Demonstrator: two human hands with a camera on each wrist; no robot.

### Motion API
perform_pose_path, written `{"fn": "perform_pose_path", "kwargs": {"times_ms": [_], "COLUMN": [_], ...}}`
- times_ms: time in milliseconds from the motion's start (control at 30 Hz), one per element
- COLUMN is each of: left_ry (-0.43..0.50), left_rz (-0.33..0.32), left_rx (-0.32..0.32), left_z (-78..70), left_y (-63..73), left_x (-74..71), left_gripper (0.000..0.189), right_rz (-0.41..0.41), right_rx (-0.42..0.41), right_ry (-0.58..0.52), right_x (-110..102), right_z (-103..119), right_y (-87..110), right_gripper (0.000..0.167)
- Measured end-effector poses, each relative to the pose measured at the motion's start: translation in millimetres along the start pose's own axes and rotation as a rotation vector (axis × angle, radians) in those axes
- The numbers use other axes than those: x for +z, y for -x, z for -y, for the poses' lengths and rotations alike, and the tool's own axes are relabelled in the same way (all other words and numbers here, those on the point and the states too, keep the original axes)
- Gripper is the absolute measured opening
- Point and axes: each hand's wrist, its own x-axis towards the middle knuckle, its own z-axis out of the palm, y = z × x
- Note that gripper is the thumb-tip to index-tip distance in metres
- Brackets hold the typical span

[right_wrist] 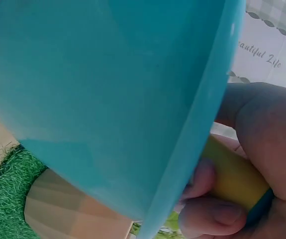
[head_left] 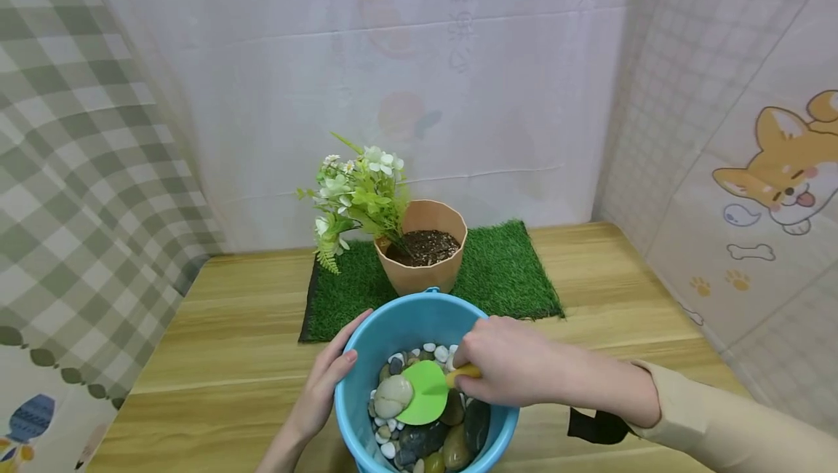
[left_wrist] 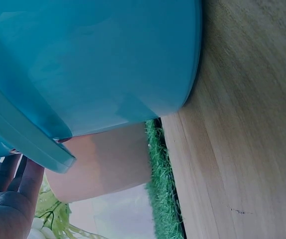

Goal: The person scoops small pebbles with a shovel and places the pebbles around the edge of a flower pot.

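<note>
Bucket: light blue [head_left: 350, 418], round, upright, on the wood-grain surface [head_left: 222, 356] about midway between its left and right edges; left hand [head_left: 321, 378] touches the rim's left side.
Toy shovel: lime-green blade [head_left: 428, 389], yellow handle; inside the bucket, blade toward the left wall, handle gripped by the right hand [head_left: 500, 360].
Large pale stone: smooth, rounded [head_left: 393, 396], overlapping the blade's left end.
Dark stones: large, smooth [head_left: 422, 438], toward the bucket's near and right walls.
White pebbles: small [head_left: 389, 450], along the left and far walls.
</note>
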Motion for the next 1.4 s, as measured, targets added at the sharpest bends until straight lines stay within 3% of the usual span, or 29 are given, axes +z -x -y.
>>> {"fn": "perform_pose_path", "kwargs": {"times_ms": [333,567,733,1000,1200,1400], "left_ry": [0.004,-0.013,-0.016,-0.015,-0.019,-0.025], "left_rz": [-0.007,-0.030,-0.012,-0.014,-0.005,0.002], "left_rx": [0.012,-0.019,-0.001,0.011,0.034,0.035], "left_z": [1.3,-1.4,-1.2,0.7,1.2,1.6], "left_y": [-1.3,2.1,-0.2,0.5,-2.2,-2.8], "left_x": [1.0,-1.5,-1.0,-1.0,-1.4,-0.1], "left_gripper": [0.055,0.054,0.054,0.055,0.055,0.055], "right_rz": [-0.019,-0.017,-0.008,-0.021,-0.075,-0.064], "right_rx": [0.021,0.009,0.016,-0.073,-0.067,-0.043], "right_ry": [-0.013,-0.020,-0.049,0.051,0.119,0.172], "right_x": [2,4,6,8,9,12], "right_z": [2,2,0,1,5,10], "right_y": [-1.8,-3.5,-0.8,2.1,0.9,-2.9], "right_gripper": [0.020,0.017,0.023,0.029,0.039,0.031]}}
